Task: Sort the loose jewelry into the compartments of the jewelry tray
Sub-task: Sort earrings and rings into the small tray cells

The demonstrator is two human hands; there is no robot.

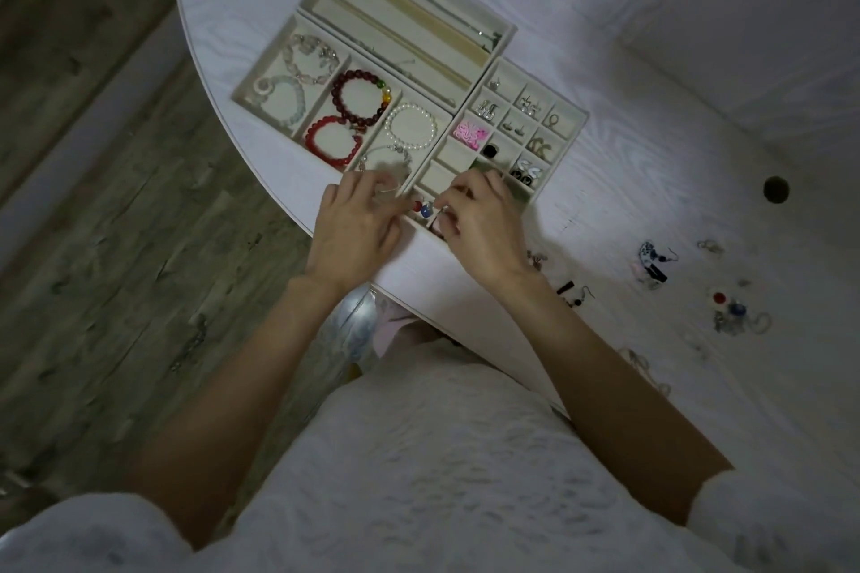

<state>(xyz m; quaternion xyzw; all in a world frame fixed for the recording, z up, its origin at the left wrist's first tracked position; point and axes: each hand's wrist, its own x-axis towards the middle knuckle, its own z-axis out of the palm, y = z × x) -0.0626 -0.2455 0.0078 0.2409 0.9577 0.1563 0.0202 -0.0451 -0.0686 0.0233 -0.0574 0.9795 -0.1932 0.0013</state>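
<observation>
Blue bead earring [424, 211] between both hands [358, 228]

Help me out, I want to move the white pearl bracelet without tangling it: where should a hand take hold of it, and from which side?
Take the white pearl bracelet at its far arc, pinching across the strand from above. It lies flat as an open ring in its compartment of the bracelet tray, bare lining inside the loop for a fingertip. Its near side lies close to a thin silver bracelet, so I'd avoid that side.
</observation>
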